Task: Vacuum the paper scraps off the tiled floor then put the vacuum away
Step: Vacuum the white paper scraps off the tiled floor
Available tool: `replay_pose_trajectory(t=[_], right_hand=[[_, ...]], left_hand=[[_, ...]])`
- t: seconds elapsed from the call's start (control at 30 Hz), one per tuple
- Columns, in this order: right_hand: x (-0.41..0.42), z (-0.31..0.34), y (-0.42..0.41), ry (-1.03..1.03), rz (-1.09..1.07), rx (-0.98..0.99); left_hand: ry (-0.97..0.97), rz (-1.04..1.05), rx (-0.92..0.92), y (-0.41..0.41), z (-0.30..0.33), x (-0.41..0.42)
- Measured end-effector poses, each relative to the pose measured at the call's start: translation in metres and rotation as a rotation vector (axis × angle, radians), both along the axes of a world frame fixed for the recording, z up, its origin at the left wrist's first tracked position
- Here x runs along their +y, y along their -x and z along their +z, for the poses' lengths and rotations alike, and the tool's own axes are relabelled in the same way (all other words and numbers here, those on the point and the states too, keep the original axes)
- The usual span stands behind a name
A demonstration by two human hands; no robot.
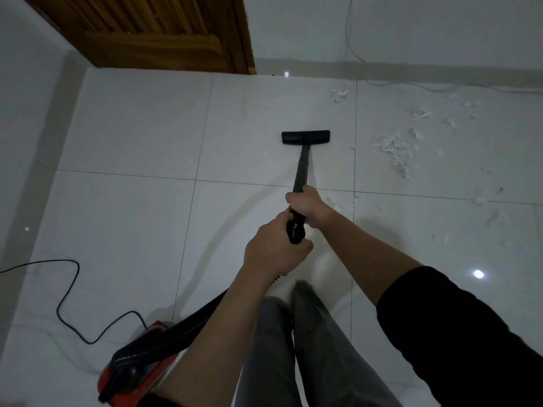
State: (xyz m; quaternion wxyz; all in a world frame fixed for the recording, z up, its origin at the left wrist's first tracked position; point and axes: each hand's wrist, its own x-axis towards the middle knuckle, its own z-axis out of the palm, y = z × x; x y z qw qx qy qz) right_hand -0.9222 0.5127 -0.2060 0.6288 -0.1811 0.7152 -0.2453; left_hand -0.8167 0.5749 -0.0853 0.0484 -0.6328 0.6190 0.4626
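A black vacuum wand (302,168) runs forward from my hands to a flat black floor nozzle (305,137) resting on the white tiled floor (132,136). My right hand (308,205) grips the wand higher up. My left hand (273,251) grips the ribbed hose end just behind it. White paper scraps (393,148) lie scattered to the right of the nozzle, with a small cluster (339,95) near the far wall and a few (338,201) beside my right hand. The red and black vacuum body (138,365) sits at lower left, and its hose (188,321) passes under my left arm.
A black power cord (67,289) snakes over the tiles at left. A wooden door (152,30) stands at the far left wall. A thin white cable (411,85) runs along the far skirting. My legs in grey trousers (293,348) are below my hands.
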Motion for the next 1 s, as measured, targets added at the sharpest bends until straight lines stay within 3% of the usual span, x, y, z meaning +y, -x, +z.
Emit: replay_pose_trajectory(t=[1.0], right_hand=[[0.136,-0.007,-0.133,0.019,-0.111,-0.006]], left_hand=[[0.036,-0.11,0.003,-0.139,-0.013,0.129]])
